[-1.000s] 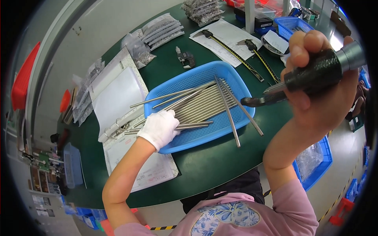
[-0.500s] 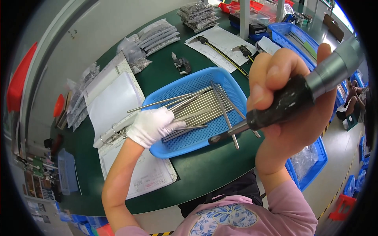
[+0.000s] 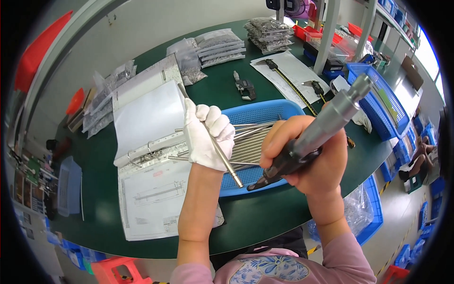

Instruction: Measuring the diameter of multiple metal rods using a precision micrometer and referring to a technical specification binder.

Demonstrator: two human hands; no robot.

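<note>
My left hand (image 3: 208, 135), in a white glove, is closed around a slim metal rod (image 3: 226, 163), which slants down across the palm to a stepped end near the basket's front rim. My bare right hand (image 3: 312, 156) grips a micrometer (image 3: 326, 123) with a silver thimble and a dark frame, tilted up to the right. The micrometer's dark tip is close to the rod's lower end, with a small gap between them. Behind both hands sits a blue perforated basket (image 3: 265, 110) holding several metal rods (image 3: 248, 146); my hands hide part of it.
An open ring binder (image 3: 156, 189) with a drawing lies left of the basket. Another micrometer (image 3: 245, 88), calipers (image 3: 283, 78) on paper and bagged parts (image 3: 220, 45) lie behind. A second blue basket (image 3: 378, 109) stands at the right, near a shelf post (image 3: 327, 42).
My left hand has lifted a rod out of the basket and turned upright with it. The micrometer in my right hand has come lower and left, towards the rod. The view has shifted.
</note>
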